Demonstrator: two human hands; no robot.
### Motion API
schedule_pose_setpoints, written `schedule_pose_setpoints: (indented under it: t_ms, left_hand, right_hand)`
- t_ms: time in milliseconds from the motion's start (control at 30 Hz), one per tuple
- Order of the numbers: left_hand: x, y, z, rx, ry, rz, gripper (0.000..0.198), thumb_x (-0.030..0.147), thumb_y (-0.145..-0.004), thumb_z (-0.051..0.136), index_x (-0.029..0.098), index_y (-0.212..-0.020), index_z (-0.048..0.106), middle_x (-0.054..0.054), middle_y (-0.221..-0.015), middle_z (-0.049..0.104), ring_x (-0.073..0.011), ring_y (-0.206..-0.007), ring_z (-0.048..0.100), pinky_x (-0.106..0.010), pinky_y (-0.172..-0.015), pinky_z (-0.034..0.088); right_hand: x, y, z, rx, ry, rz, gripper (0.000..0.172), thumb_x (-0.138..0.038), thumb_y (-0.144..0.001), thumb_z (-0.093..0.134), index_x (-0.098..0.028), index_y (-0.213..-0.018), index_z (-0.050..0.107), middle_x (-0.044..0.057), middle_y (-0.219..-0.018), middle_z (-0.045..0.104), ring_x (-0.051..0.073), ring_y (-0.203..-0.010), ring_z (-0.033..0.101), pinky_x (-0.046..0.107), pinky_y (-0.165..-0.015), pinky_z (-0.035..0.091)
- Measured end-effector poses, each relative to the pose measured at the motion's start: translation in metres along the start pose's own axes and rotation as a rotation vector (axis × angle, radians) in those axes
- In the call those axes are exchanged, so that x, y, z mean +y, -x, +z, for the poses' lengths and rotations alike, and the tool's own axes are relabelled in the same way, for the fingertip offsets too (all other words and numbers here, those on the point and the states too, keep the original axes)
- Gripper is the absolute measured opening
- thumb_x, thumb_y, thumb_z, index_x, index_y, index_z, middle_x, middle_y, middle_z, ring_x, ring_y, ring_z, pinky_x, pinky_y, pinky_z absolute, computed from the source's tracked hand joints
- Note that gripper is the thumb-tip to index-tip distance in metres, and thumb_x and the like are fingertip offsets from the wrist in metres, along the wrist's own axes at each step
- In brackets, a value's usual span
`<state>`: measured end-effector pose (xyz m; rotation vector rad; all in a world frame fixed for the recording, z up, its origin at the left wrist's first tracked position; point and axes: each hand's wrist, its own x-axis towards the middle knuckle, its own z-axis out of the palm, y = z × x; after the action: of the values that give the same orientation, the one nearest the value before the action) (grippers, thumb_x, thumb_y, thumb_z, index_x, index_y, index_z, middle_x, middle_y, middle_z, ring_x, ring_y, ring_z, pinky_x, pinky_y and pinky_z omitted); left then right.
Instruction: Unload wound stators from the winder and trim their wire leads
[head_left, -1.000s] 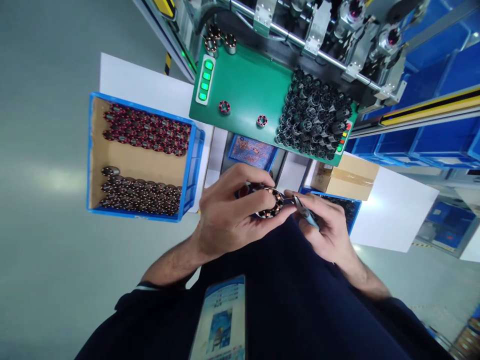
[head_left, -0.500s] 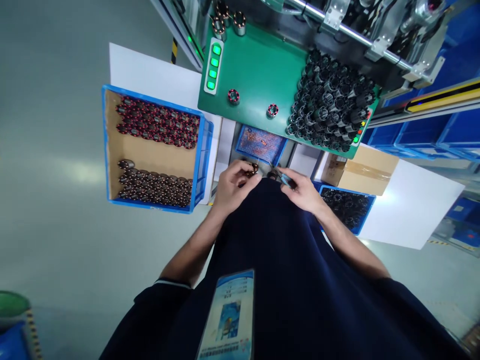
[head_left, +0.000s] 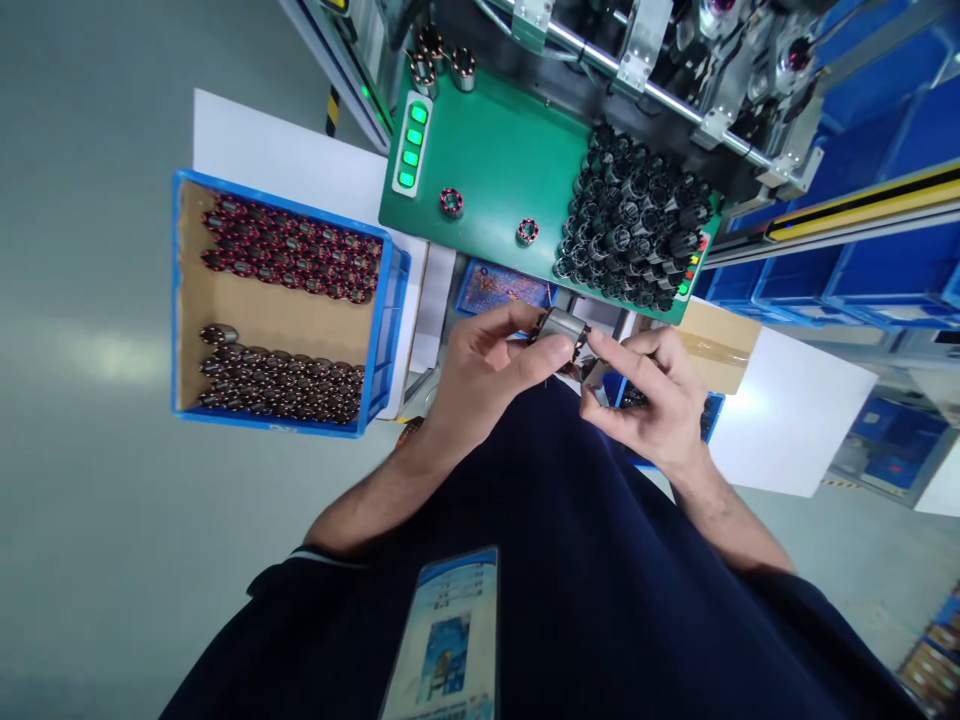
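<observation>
Between the fingers and thumb of my left hand (head_left: 499,365) is a metal cylindrical part (head_left: 564,326) with dark ends, lying on its side. My right hand (head_left: 651,395) touches the right end of this part with its index finger; its thumb is apart and the other fingers are curled. Whether my right palm holds anything is hidden. Beyond my hands, two red-and-black ring parts (head_left: 527,232) stand on the green work surface (head_left: 499,150). A shallow blue tray (head_left: 466,297) with copper-coloured bits lies partly behind my left hand.
At the left, a blue crate (head_left: 386,330) holds rows of red-topped and copper-coloured parts. Many black parts (head_left: 630,215) crowd the green surface's right side. Machine rails (head_left: 675,105) cross the top. A cardboard box (head_left: 720,345) and a blue bin (head_left: 714,415) lie at the right.
Both hands have come nearer together and higher toward the camera. The cylindrical part now lies between them. The blue-handled tool seen earlier in my right hand no longer shows. The view has shifted.
</observation>
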<state>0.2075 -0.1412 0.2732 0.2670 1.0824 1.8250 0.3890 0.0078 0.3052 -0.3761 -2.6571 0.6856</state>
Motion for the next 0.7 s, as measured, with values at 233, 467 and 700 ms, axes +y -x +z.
schedule_pose_setpoints:
  t_ms: [233, 467, 700]
  left_hand:
    - [0.004, -0.001, 0.013, -0.029, 0.018, 0.001, 0.044, 0.068, -0.092, 0.106, 0.029, -0.098, 0.086, 0.003, -0.096, 0.083, -0.0189, -0.088, 0.080, -0.037, -0.085, 0.074]
    - [0.003, 0.003, 0.013, -0.012, -0.045, -0.029, 0.052, 0.077, -0.093, 0.102, 0.029, -0.099, 0.082, 0.002, -0.099, 0.084, -0.0219, -0.090, 0.083, -0.042, -0.086, 0.076]
    - [0.004, 0.007, 0.011, 0.002, 0.062, -0.105, 0.049, 0.069, -0.090, 0.107, 0.028, -0.100, 0.082, 0.003, -0.097, 0.084, -0.0211, -0.087, 0.084, -0.038, -0.081, 0.075]
  right_hand:
    - [-0.004, 0.007, -0.004, 0.016, 0.035, 0.115, 0.061, -0.041, -0.107, 0.088, -0.042, -0.167, 0.079, 0.006, -0.106, 0.068, 0.025, -0.090, 0.069, 0.045, -0.080, 0.068]
    - [-0.014, 0.004, -0.002, 0.043, -0.128, 0.152, 0.071, -0.032, -0.112, 0.086, -0.050, -0.179, 0.066, 0.004, -0.106, 0.066, 0.023, -0.091, 0.068, 0.040, -0.080, 0.066]
    - [-0.016, 0.005, 0.000, -0.001, -0.161, 0.210, 0.065, -0.033, -0.114, 0.083, -0.048, -0.176, 0.069, 0.003, -0.105, 0.067, 0.021, -0.088, 0.069, 0.038, -0.078, 0.065]
